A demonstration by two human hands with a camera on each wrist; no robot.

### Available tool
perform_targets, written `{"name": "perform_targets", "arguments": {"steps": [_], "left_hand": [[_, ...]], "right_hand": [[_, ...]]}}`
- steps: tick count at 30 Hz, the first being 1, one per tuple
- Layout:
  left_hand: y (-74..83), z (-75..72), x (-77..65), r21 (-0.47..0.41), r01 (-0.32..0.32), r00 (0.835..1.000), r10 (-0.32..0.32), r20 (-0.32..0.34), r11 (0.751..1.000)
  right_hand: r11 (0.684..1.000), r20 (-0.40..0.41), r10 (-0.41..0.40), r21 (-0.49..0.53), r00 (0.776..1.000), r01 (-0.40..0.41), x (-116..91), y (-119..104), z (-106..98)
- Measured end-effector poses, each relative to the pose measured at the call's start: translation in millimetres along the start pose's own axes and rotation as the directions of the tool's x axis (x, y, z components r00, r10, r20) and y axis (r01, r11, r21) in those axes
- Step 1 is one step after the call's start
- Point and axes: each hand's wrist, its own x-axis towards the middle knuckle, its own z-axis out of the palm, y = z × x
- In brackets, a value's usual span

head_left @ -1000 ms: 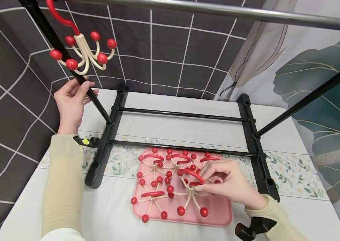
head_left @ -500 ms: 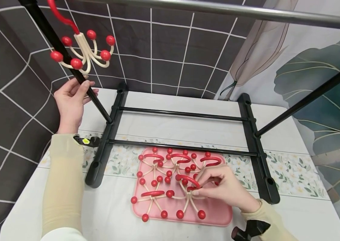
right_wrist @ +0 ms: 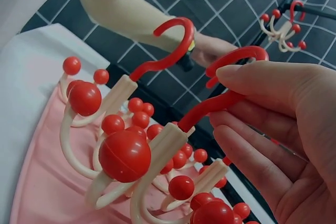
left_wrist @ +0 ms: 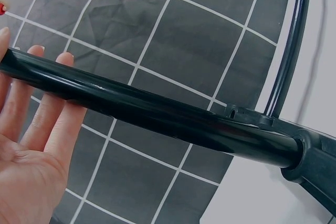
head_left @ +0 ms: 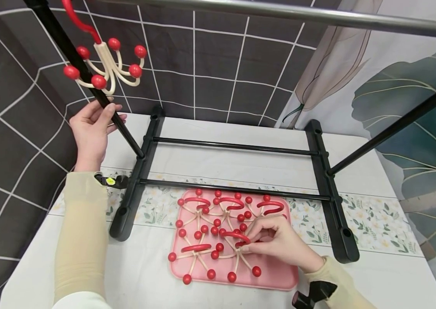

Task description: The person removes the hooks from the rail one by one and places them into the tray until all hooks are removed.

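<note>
My left hand (head_left: 92, 133) holds the black upright pole (head_left: 125, 135) of a rack, thumb in front and fingers behind. In the right wrist view, my right hand (right_wrist: 283, 114) pinches the red hook (right_wrist: 207, 111) of a cream multi-arm hanger with red ball tips. That held hanger (head_left: 237, 253) stands at the front middle of the pink tray (head_left: 275, 277); whether it bears on the tray is hard to tell. Beside it on the left is a similar hanger (head_left: 196, 248). Several more fill the tray's back row. Another hanger (head_left: 105, 60) hangs beside the left pole.
A metal bar (head_left: 264, 12) crosses overhead. Two low black crossbars (head_left: 237, 146) join the rack's black feet (head_left: 330, 189) behind the tray. The right pole (head_left: 391, 128) slants upward. Dark checked cloth (head_left: 218, 60) covers the back and left.
My right hand has shifted left with the pinched hanger, bringing it nearer the front-left hanger. The hanging one has swung slightly. My left hand stays on the pole.
</note>
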Motion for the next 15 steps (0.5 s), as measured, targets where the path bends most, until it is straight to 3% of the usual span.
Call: {"name": "perform_targets", "arguments": {"steps": [9, 15], "left_hand": [[0.1, 0.0, 0.3, -0.004, 0.000, 1.000, 0.000, 0.002, 1.000], [0.7, 0.3, -0.2, -0.008, 0.007, 1.000, -0.007, -0.001, 1.000]], "right_hand": [[0.998, -0.030, 0.049, -0.025, 0.998, -0.049, -1.9, -3.9, -2.9], [0.994, -0.045, -0.029, -0.103, 0.999, 0.024, 0.0, -22.3, -14.8]]}}
